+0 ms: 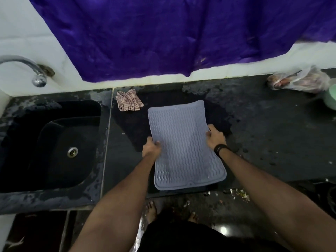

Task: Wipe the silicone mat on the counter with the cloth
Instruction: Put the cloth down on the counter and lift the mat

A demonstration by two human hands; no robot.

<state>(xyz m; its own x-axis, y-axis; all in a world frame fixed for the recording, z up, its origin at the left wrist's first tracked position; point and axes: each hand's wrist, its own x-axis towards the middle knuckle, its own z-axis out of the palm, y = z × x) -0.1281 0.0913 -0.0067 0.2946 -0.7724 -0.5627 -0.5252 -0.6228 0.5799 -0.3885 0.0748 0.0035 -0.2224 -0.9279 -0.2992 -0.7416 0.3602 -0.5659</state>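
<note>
Head view, read from left to right: a tap (39, 80) is projecting from the white wall over a dark sink (54, 142) that is occupying the left end of the surface (272, 142), so rinsing water is close at hand; just right of the sink's back corner a checked cloth (129, 100) is lying crumpled and untouched, near the far left corner of the silicone mat (183, 144) but apart from it, probably parked there until wiping starts; the grey, wave-ribbed mat is lying lengthwise away from the person on a wet patch near the front edge of the surface; the left hand (151, 149) is pinching the mat's left edge with curled fingers, and the right hand (215, 137), with a dark band at the wrist, is gripping the right edge opposite, the paired hold seemingly serving to square and flatten the flexible sheet so it will not slide under the cloth; at the far right a plastic bag (298, 80) and a pale green container (331, 99) are sitting well apart from the work; a purple curtain (181, 33) is hanging behind
</note>
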